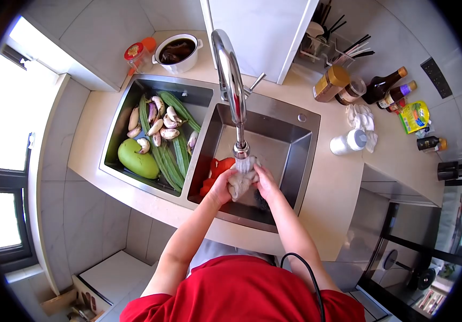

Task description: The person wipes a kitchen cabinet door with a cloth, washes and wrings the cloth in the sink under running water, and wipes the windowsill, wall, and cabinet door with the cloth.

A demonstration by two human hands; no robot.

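1. The cloth [238, 189] is between the 2 hands, right under the tap [241, 150]. The left hand [222, 185] has its fingers pinching the near left side. The right hand [266, 184] has its fingers pinching the right side.
2. Water [243, 165] falls on the cloth, between the fingers. If a fold tips it the wrong way, it could splash the arms or jump out of the sink [255, 222] onto the desk [321, 217].
3. Wet cloth can be heavy and slippery. If the fingers get loose, it could flop to the bottom of the sink below them.
4. A red thing [219, 167] is just left of the left fingers. Drips from the cloth could make it dirty.
5. The veggies [165, 155] are farther left of the fingers, in the other sink part. A big splash might reach them.
6. A black cord [311, 274] hangs by the right arm, well behind the fingers. It could snag if that arm swings.
7. Folds and spray hide some fingertips, so I can't tell how hard they squeeze.
8. The left hand hides some of the red thing. I can't tell what it is.
9. A dark thing [261, 202] sits just behind the right fingers. The wrist covers part, so I can't name it.
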